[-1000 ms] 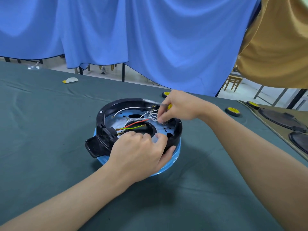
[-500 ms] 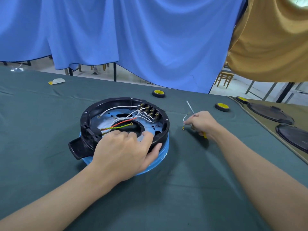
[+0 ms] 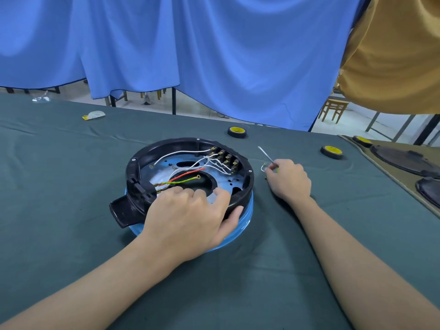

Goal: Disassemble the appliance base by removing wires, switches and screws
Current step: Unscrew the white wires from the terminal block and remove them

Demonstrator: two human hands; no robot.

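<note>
The round appliance base [image 3: 142,158], black on a blue rim, lies upside down on the green cloth. Inside it run white wires [image 3: 181,153], a red wire [image 3: 188,176] and a yellow-green wire [image 3: 183,181], with a row of brass switch terminals [image 3: 225,157] at the far right. My left hand [image 3: 190,215] grips the base's near rim, thumb outside and fingers inside. My right hand [image 3: 289,179] rests on the cloth to the right of the base and grips a screwdriver [image 3: 265,154], whose shaft points up and left. A short loose wire [image 3: 263,168] lies by its fingers.
Two black-and-yellow tape rolls [image 3: 237,131] [image 3: 332,151] lie behind the base. Dark round lids [image 3: 400,160] sit on a tan mat at the right edge. A white scrap [image 3: 95,114] lies far left. A blue curtain [image 3: 214,55] hangs behind the table.
My right hand left the switch terminals inside the base and moved right onto the cloth, taking the screwdriver and a short wire out with it. My left hand stayed on the rim.
</note>
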